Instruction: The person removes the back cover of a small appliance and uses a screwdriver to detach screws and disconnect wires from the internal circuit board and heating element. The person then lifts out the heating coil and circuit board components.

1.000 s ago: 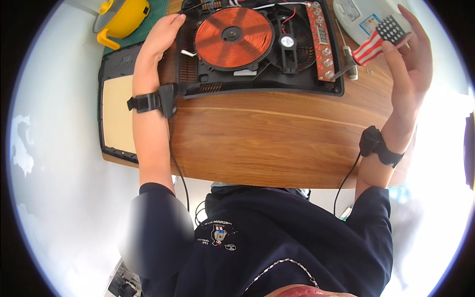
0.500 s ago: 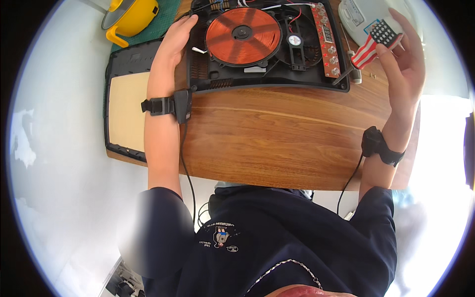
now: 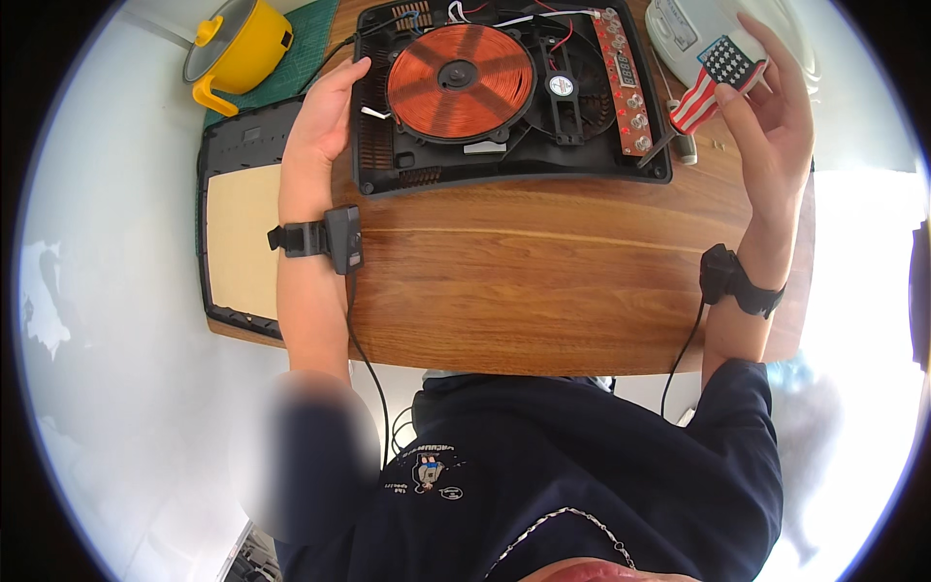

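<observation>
An opened induction cooker base (image 3: 524, 167) lies on the table. Its copper coil (image 3: 417, 97) and cooling fan (image 3: 561, 85) are exposed, and a red circuit board (image 3: 618, 44) runs along the right side. At the left edge, my left hand (image 3: 315, 121) rests against the black housing with its fingers stretched out. In my right hand (image 3: 771, 141) is a screwdriver (image 3: 716, 82) with a stars-and-stripes handle. The screwdriver slants down to the left, its tip at the near corner of the circuit board. Whether it sits on a screw is too small to tell.
To the left lies a black-framed cover panel (image 3: 242, 238). A yellow pot (image 3: 242, 58) stands on a green mat (image 3: 305, 29) behind it. A white appliance (image 3: 669, 24), a second screwdriver (image 3: 685, 147) and small loose screws (image 3: 719, 145) are on the right.
The whole view has shifted a little, so the scene sits slightly lower and further left. Both hands keep their places, with the screwdriver tip still at the board's near corner.
</observation>
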Motion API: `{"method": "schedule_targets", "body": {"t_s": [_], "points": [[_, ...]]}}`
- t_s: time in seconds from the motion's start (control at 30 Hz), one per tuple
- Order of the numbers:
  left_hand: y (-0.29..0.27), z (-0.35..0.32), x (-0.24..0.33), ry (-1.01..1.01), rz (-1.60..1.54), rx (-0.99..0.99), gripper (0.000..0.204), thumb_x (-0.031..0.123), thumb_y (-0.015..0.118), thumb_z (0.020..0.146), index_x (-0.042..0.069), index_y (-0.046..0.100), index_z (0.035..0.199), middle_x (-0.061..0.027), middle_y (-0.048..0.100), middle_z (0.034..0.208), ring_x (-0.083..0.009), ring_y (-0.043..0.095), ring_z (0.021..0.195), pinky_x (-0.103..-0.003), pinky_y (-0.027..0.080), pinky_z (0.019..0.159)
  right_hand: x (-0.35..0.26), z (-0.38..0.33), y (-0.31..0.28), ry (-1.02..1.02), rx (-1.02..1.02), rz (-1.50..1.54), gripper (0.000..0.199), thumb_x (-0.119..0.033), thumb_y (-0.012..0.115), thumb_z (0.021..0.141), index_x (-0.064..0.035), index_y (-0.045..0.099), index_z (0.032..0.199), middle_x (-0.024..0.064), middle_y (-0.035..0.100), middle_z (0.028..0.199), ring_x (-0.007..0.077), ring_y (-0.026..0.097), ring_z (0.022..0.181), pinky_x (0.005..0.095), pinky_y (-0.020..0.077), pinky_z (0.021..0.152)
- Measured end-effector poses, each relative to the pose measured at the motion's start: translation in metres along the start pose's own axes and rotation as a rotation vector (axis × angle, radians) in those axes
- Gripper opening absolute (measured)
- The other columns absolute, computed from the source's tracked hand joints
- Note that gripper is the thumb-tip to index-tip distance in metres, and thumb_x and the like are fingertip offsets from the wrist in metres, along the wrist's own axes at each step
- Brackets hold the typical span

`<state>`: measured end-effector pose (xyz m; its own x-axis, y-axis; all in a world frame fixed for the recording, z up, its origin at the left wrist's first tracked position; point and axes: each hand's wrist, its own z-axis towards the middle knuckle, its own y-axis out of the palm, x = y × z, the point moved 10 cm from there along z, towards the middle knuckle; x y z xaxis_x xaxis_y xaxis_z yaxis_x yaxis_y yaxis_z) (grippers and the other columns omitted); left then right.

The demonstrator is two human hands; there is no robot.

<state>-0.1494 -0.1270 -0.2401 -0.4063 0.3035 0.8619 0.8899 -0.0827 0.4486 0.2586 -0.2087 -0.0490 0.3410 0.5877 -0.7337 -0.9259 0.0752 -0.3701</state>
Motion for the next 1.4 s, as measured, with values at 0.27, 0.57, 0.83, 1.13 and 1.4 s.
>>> {"method": "schedule_targets", "body": {"t_s": [0.27,0.57,0.83,1.13,1.4], "points": [[-0.01,-0.005,0.009,0.077,-0.035,0.074,0.032,0.019,0.047,0.108,0.002,0.06,0.132,-0.0101,0.07,0.124,-0.0216,0.071,0.103,-0.037,0.06,0.088,-0.001,0.012,0.012,-0.04,0.0,0.01,0.057,0.002,0.063,0.094,0.0,0.05,0.149,0.0148,0.066,0.124,0.0167,0.068,0.109,0.0334,0.0556,0.097],[-0.017,0.019,-0.004,0.1,-0.202,0.06,0.035,0.018,0.042,0.109,0.001,0.061,0.133,-0.0112,0.07,0.123,-0.0219,0.07,0.106,-0.037,0.058,0.094,-0.003,0.019,0.002,-0.048,0.014,0.002,0.056,0.001,0.063,0.095,-0.0001,0.049,0.15,0.0125,0.069,0.117,0.0172,0.068,0.108,0.0334,0.0551,0.097],[-0.015,0.02,0.0,0.167,-0.004,0.062,0.04,0.025,0.039,0.113,-0.002,0.06,0.133,-0.0099,0.069,0.125,-0.0195,0.067,0.11,-0.034,0.054,0.097,-0.001,0.018,0.002,-0.028,0.034,-0.013,0.057,0.0,0.063,0.097,0.0001,0.047,0.151,0.012,0.069,0.116,0.0172,0.067,0.108,0.0327,0.0554,0.097],[-0.016,0.026,-0.014,0.167,-0.037,0.117,0.036,0.022,0.042,0.112,-0.001,0.061,0.133,-0.0109,0.07,0.122,-0.0208,0.069,0.106,-0.035,0.055,0.094,-0.037,0.017,0.012,-0.049,0.09,0.163,0.07,0.007,0.06,0.083,-0.0017,0.042,0.15,0.017,0.059,0.128,0.0204,0.066,0.106,0.0284,0.0586,0.086],[-0.001,0.028,-0.005,0.165,-0.075,0.06,0.035,0.021,0.041,0.112,-0.001,0.058,0.134,-0.0098,0.069,0.124,-0.0202,0.069,0.106,-0.034,0.057,0.091,-0.01,0.027,0.002,-0.01,0.091,0.056,0.068,0.014,0.057,0.082,-0.0001,0.044,0.147,0.0153,0.064,0.123,0.0176,0.067,0.104,0.0295,0.0565,0.086]]}}
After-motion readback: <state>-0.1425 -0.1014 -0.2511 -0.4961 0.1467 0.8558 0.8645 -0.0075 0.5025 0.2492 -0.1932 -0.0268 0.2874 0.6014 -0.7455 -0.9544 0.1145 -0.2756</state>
